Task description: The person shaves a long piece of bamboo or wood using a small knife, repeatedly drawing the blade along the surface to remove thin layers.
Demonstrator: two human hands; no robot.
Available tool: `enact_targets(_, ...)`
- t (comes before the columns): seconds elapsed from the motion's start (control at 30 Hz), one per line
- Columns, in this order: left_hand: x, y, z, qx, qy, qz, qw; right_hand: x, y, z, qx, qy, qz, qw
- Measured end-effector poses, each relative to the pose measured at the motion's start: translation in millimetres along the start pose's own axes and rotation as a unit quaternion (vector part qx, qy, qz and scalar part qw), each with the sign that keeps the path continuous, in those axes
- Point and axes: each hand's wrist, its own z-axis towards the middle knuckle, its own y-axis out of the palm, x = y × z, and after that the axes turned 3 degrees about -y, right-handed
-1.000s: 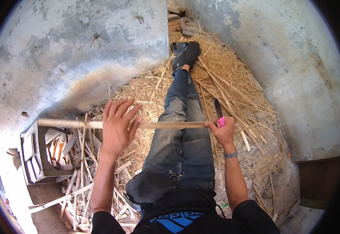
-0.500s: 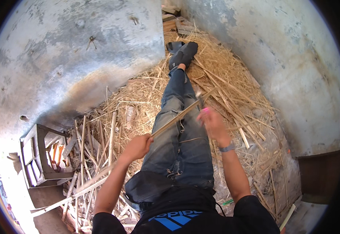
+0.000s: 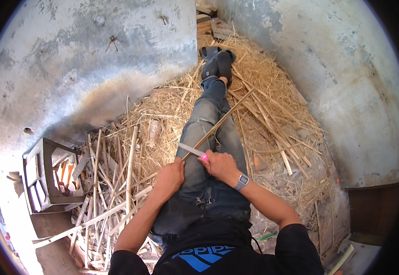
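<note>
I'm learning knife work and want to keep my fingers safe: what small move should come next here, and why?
Probably a short push of the knife along the strip, away from the left hand. The right hand holds the knife with its blade apparently across the strip, close to the left hand's grip, while the strip's far part extends over the legs.

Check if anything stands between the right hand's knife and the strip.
Nothing visible does: the knife in the right hand crosses the strip in view. The left hand grips the strip's near end, not between them. Actual contact isn't clear.
</note>
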Motion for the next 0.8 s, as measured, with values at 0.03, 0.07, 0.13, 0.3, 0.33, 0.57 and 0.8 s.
enact_targets(0.03,-1,-1,0,-0.001,0.002,0.003,1.0,11,4,2,0.009,0.001,-0.023,1.0)
enact_targets(0.07,-2,-4,-2,-0.001,0.002,0.008,1.0,27,2,8,0.02,0.027,-0.04,0.999)
enact_targets(0.13,2,-9,-4,-0.001,0.002,0.009,1.0,60,-6,23,0.046,0.08,-0.073,0.993)
enact_targets(0.3,9,-6,1,-0.006,-0.022,0.026,0.999,41,4,31,0.032,0.088,-0.063,0.994)
enact_targets(0.33,8,-6,-1,0.001,-0.019,0.024,1.0,27,5,28,0.016,0.088,-0.053,0.995)
enact_targets(0.57,-16,-8,-5,-0.003,0.012,0.044,0.999,122,-21,40,0.079,0.154,-0.123,0.977)
enact_targets(0.8,-28,9,0,-0.004,0.018,0.009,1.0,40,8,9,-0.009,0.023,-0.026,0.999)
